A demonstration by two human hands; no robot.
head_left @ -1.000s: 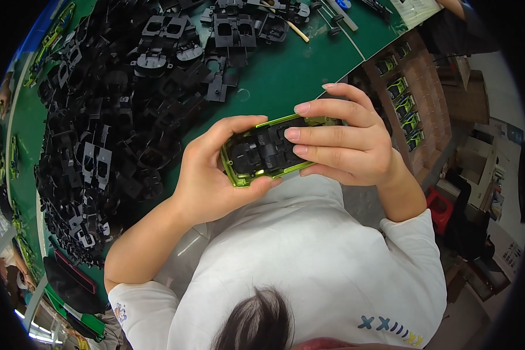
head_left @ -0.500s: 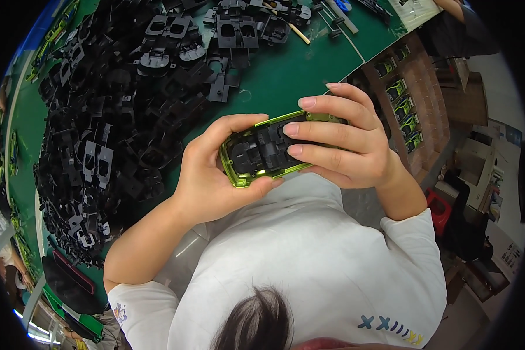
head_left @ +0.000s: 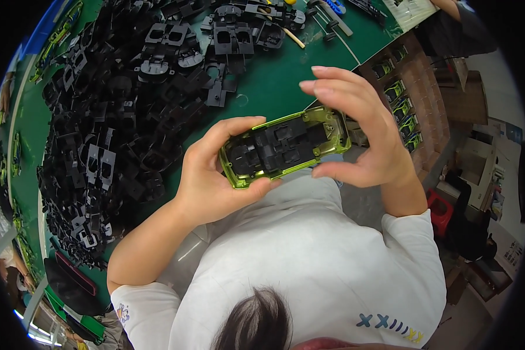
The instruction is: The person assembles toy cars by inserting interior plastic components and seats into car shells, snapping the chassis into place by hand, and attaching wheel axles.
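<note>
Closest to the person's chest, above the white shirt (head_left: 309, 262), one toy car body (head_left: 286, 146) is held up between both hands, over the near edge of the green table (head_left: 274, 87). It is a shiny lime-green shell turned underside up, with a black insert filling its hollow; the insert shows moulded seat-like blocks and ribs. The green rim runs all round it, broader at the right end.

The left hand (head_left: 216, 175) cups the shell's left end, thumb pressed under the lower edge and fingers curled over the upper edge, so it is closed on the car. The right hand (head_left: 361, 134) grips the right end with the thumb beneath; its other fingers are lifted and stretched out above the shell, half open, not pressing on it.

Farther out, to the left, a big heap of black plastic parts (head_left: 116, 134) covers much of the table, too many to count. At the far edge lie a few thin tools (head_left: 332, 17), blurred and small. To the right stands a brown compartmented tray (head_left: 420, 99) with at least five small green pieces in a row. Another person's arm (head_left: 449, 9) shows at the top right.
</note>
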